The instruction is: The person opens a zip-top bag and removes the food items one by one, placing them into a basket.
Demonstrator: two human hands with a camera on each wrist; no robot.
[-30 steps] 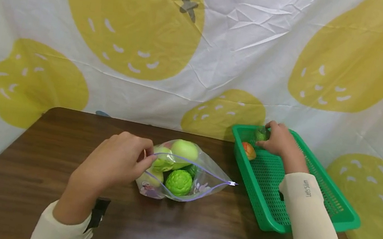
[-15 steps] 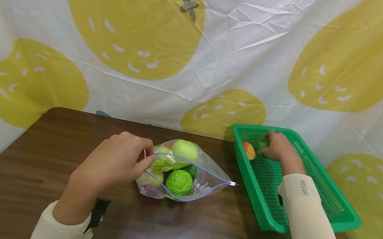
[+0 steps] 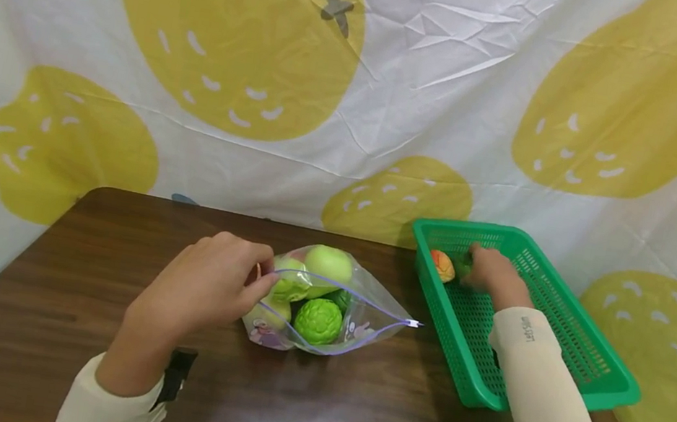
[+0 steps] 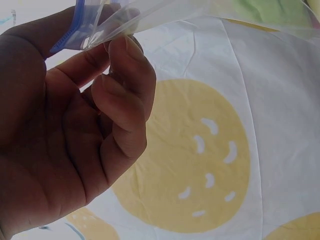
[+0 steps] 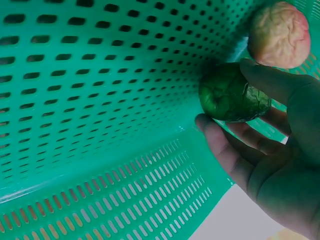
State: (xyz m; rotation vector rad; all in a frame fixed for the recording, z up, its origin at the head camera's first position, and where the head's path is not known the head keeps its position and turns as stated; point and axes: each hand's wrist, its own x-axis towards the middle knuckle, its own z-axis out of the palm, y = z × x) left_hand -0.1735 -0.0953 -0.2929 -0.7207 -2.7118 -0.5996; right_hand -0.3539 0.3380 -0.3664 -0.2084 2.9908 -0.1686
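Head view: left of centre, our left hand (image 3: 205, 289) pinches the edge of the bag (image 3: 378, 306), whose mouth gapes in the middle of the frame with green produce (image 3: 318, 322) inside. At centre right, our right hand (image 3: 494, 274) reaches into the basket (image 3: 482, 393). In the right wrist view we grip the green fruit (image 5: 232, 95), thumb on top and fingers below, right of centre. The wrinkled reddish fruit (image 5: 280, 35) sits near it, at upper right.
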